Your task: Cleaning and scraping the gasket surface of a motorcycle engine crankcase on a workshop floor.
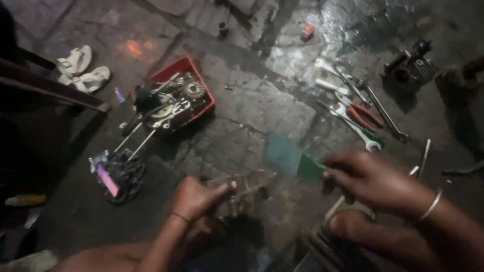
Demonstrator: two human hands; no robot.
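My left hand (197,197) is closed around one end of a flat, dirty metal part (247,185) that lies low over the stone floor; its thumb points right along the part. My right hand (374,180), with a metal bangle on the wrist, hovers to the right. Its fingers pinch a small green piece (308,166) at the tips. The picture is blurred, so the green piece's kind is unclear. A bare toe or knee (353,225) shows just under the right hand.
A red tray (187,68) holds gears and tools, with screwdrivers (135,143) sticking out toward a dark engine part (120,176). Wrenches and red-handled pliers (362,116) lie at right, an engine cylinder (411,68) beyond. White sandals (80,68) at upper left.
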